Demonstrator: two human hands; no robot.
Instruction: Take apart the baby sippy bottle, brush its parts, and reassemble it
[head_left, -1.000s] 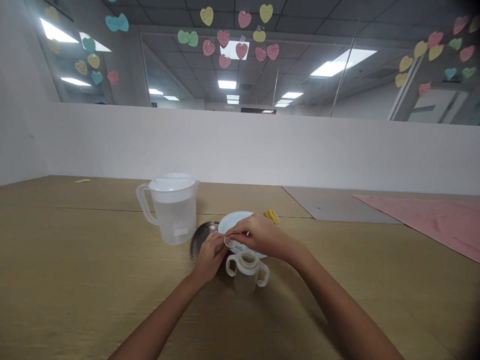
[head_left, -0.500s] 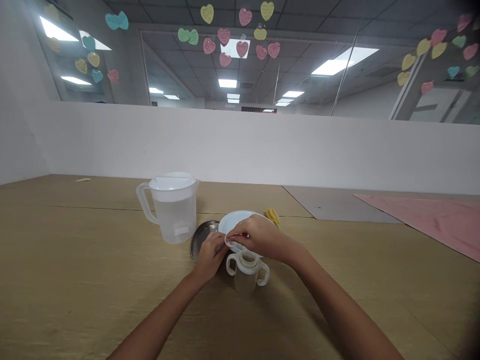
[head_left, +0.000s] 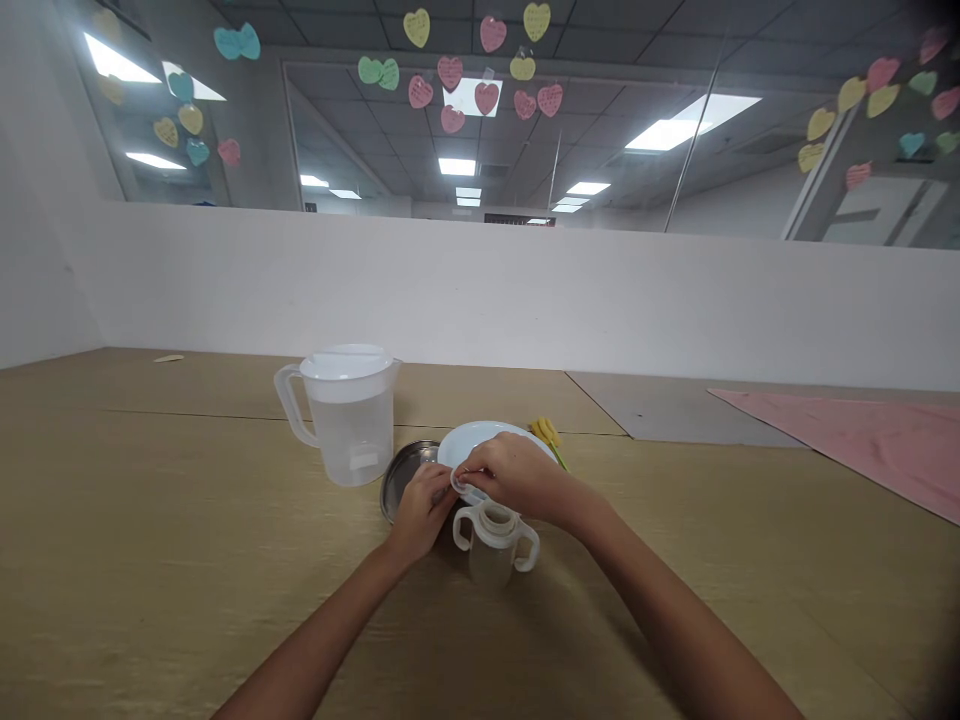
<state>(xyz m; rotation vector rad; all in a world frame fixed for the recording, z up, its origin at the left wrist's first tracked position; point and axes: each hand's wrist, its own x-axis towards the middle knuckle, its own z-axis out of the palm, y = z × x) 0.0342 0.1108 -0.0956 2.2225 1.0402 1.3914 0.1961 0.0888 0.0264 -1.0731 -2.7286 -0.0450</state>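
My left hand (head_left: 418,512) and my right hand (head_left: 517,474) meet above the plates, fingers pinched on a small clear, ring-like plastic piece (head_left: 457,482). Fingers cover most of it, so its exact kind is hidden. Just below and to the right stands a baby bottle (head_left: 493,555), upright and uncapped, with a white handle on each side. Neither hand touches the bottle. Behind my right hand lies a white plate (head_left: 466,436), partly covered. A round metal dish (head_left: 399,472) shows behind my left hand.
A translucent lidded pitcher (head_left: 350,430) stands at the back left of the wooden table (head_left: 187,520). Yellow artificial-looking flowers (head_left: 546,432) lie beyond the plate. A grey sheet (head_left: 660,405) and a pink cloth (head_left: 862,430) cover the back right, before a white wall (head_left: 480,290).
My right hand has shifted very slightly, and a little more of the yellow flowers and their green stem shows. Both hands keep their pinch on the small clear piece.
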